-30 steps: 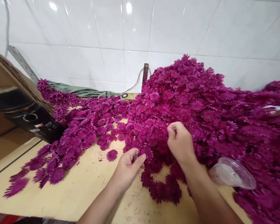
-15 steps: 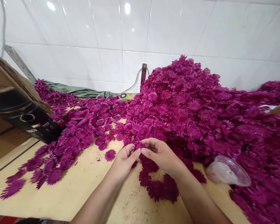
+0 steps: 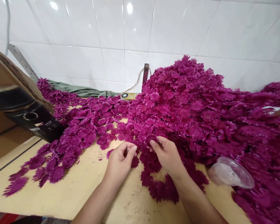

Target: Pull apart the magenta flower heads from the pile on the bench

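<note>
My left hand point(image 3: 119, 160) is over the tabletop with thumb and forefinger pinched together. Whatever may be between those fingertips is too small to tell. A dark purple flower piece point(image 3: 135, 162) shows just beneath it; I cannot tell if it touches the fingers. My right hand point(image 3: 168, 155), a little to the right, pinches a round purple artificial flower piece point(image 3: 151, 139) with fringed petals between thumb and fingers. Directly behind both hands rises a large heap of similar purple flower pieces point(image 3: 184, 102). A curved cluster of them point(image 3: 163, 188) lies by my right wrist.
A clear plastic tub point(image 3: 231, 172) lies tilted against the heap at right. On the left a black bottle point(image 3: 35, 115) leans by a cardboard box point(image 3: 4, 71). More flower pieces point(image 3: 81, 133) spread across the yellowish table point(image 3: 84, 193). A white tiled wall point(image 3: 112, 28) stands behind.
My hands were together at one flower piece and have now moved apart. The right hand has gone up and right with a flower piece; the left has drawn slightly left.
</note>
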{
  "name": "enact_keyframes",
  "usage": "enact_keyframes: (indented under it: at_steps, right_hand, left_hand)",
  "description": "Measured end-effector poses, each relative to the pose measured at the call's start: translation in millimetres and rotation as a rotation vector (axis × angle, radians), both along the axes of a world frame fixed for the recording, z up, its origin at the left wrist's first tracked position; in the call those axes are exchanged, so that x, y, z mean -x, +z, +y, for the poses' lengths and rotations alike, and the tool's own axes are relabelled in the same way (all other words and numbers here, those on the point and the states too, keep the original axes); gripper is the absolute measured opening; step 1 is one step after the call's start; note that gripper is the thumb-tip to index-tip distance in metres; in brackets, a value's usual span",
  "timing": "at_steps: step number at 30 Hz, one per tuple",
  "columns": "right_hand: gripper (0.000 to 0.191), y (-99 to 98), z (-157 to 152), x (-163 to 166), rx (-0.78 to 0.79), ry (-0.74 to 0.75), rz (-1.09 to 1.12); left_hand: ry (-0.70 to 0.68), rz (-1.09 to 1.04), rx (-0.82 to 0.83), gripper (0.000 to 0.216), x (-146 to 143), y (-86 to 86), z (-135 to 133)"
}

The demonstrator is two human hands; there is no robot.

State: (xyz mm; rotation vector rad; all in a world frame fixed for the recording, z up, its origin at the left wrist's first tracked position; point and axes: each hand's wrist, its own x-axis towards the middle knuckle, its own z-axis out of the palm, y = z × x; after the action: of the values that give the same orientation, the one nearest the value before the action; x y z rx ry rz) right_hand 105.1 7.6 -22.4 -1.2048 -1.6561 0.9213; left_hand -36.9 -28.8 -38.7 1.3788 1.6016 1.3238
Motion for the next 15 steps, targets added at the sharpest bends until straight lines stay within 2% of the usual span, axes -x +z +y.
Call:
enact_keyframes:
  at_steps: [2,7,10,13,15]
  right_hand:
    - [0.024,-1.3,-0.4,-0.7,-0.054,-0.023,-0.097]
    - [0.034,-2.3,0.2,-0.8,-0.122,-0.106,-0.229]
    - [0.038,-2.5,1.7,-0.1,-0.094,-0.097,-0.215]
    - [0.037,-3.6,0.9,2.2,-0.056,-0.054,-0.142]
    - [0.035,-4.6,-0.5,3.6,-0.049,0.0,-0.079]
  left_hand:
    - [-0.007,0.012,-0.084,0.017,-2.2,1.8,-0.8]
    - [-0.057,0.094,-0.228,0.026,-13.1,7.3,1.0]
    - [-0.074,0.091,-0.234,0.029,-16.9,8.5,3.2]
    - [-0.157,0.031,-0.193,0.024,-19.1,8.9,5.9]
    - [-0.158,0.002,-0.164,0.021,-20.2,8.7,7.7]
